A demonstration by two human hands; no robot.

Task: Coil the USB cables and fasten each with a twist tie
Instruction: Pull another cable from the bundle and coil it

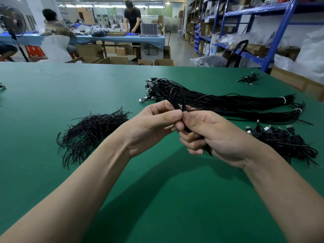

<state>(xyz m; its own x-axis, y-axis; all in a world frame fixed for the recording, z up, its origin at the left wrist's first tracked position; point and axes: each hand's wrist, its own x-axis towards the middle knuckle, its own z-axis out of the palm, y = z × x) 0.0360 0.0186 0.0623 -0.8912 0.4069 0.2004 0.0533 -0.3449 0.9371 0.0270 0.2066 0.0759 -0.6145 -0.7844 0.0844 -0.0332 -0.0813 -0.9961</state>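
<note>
Both hands meet above the green table [105, 88] around one coiled black USB cable [177, 98], whose loop sticks up above the fingers. My right hand [215, 137] grips the coil's body. My left hand [154, 123] pinches a thin black twist tie [192, 111] against the coil, and the tie's free end points right. A heap of loose black twist ties [91, 132] lies to the left. Long bundles of uncoiled USB cables [228, 102] lie behind the hands. A pile of coiled cables [284, 141] sits at the right.
A small cluster of cables [249, 78] lies at the far right corner of the table. Blue shelving [273, 50] with bags and boxes stands at the right. Beyond the table's far edge are cardboard boxes [119, 59] and two people at another bench.
</note>
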